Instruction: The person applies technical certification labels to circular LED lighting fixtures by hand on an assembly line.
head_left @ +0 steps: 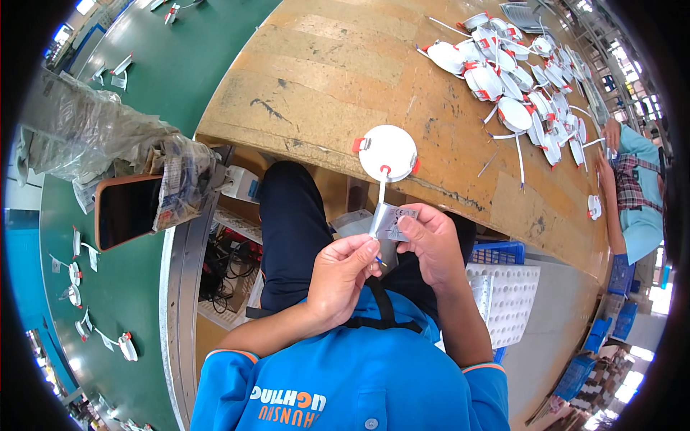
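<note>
A round white downlight (389, 149) with red-tipped spring clips lies at the near edge of the wooden table. Its white cable (382, 191) comes down over the edge toward me. Around the cable sits a silver printed label (390, 220), standing out to the right like a flag. My left hand (338, 279) is closed, pinching the cable just below the label; bare blue and brown wire ends stick out beside its fingers. My right hand (433, 248) is closed too, with the label's free end between thumb and fingers.
A heap of white downlights (514, 79) covers the table's far right. Left, a phone (128, 212) hangs on a plastic-wrapped arm beside a green conveyor belt (122, 287) carrying several labelled lamps. A perforated white tray (507, 302) stands below right. Another person's arm (612, 194) rests at the right edge.
</note>
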{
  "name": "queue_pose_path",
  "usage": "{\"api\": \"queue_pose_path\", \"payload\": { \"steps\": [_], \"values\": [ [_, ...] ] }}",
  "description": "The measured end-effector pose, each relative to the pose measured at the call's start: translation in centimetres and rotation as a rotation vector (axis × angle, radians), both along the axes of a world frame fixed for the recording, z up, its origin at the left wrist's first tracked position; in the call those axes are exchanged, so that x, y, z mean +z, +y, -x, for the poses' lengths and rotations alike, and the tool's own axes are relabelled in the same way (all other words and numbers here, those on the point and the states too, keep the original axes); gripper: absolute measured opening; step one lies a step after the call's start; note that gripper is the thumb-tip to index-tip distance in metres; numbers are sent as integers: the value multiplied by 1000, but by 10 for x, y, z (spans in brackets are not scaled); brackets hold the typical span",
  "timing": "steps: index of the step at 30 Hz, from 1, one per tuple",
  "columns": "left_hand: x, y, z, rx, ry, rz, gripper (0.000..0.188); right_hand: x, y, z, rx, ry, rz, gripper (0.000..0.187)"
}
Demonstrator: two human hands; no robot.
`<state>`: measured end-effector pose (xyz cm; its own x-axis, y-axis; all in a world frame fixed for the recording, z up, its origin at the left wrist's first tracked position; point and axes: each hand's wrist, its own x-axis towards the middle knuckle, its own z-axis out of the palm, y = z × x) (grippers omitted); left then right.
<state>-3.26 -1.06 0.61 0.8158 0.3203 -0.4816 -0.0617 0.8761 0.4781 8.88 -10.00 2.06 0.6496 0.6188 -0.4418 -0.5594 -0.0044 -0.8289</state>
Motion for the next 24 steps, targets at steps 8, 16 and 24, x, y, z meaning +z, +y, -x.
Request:
{"api": "queue_pose_path", "payload": {
  "steps": [8,16,24],
  "values": [
    [1,0,1,-4,-19,52,17,-7,3,6,36,-67,-1,16],
    [1,-2,0,3,11,62,18,-9,2,4,20,-118,-23,14],
    [-1,-4,-2,32,-20,83,17,-9,1,4,-15,-121,-33,11]
  ]
}}
